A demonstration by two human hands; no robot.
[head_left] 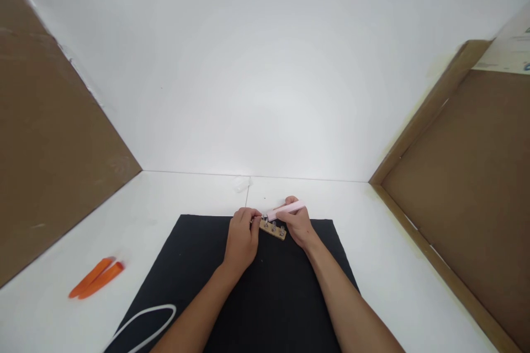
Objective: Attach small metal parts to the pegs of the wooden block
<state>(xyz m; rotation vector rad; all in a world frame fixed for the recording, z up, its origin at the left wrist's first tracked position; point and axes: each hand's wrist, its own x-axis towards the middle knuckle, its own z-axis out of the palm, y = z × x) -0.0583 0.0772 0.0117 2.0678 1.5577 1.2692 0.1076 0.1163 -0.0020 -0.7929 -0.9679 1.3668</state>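
A small tan strip (pixel 273 229) with several clear, shiny knob-like pieces along it lies over the far part of the black mat (pixel 285 281). My left hand (pixel 243 237) pinches the strip's left end between thumb and fingers. My right hand (pixel 298 224) is closed around a pale pink, straight-sided stick-like tool (pixel 286 210). The tool's left end points at the strip, close to its upper edge and near my left fingertips. I cannot tell whether it touches. My left fingers hide the strip's left end.
Two tapered orange pieces (pixel 96 278) lie side by side on the white table (pixel 49 314) at left. A white cable (pixel 155 309) loops over the mat's near left corner. A clear plastic scrap (pixel 242 183) lies near the back wall (pixel 265 66). Brown panels (pixel 464 165) stand on both sides.
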